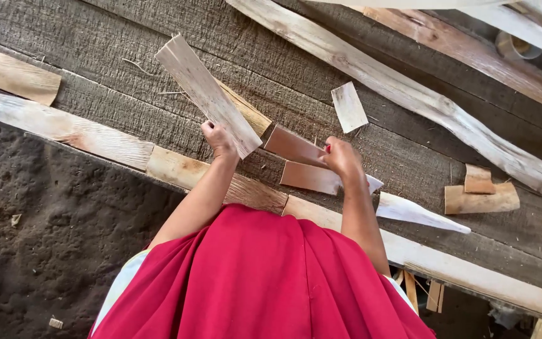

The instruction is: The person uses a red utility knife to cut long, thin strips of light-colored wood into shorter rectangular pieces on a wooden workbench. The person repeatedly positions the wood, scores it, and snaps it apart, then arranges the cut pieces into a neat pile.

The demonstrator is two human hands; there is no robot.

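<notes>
The person wears a bright red garment (265, 276) that fills the lower middle of the view, its cloth falling in long folds that fan out from the waist. A pale, whitish under-layer (120, 285) shows along its left edge, and a sliver shows at the right. Both forearms are bare, without sleeves, bands or gloves. The left hand (219, 139) and right hand (342, 158) carry no rings that can be seen.

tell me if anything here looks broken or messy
Yes. Offcuts lie scattered at odd angles on the plank bench: a small pale piece, a pointed sliver, stubby blocks. The strip in the left hand has a ragged, splintered top end. The right hand rests on brown pieces.
</notes>
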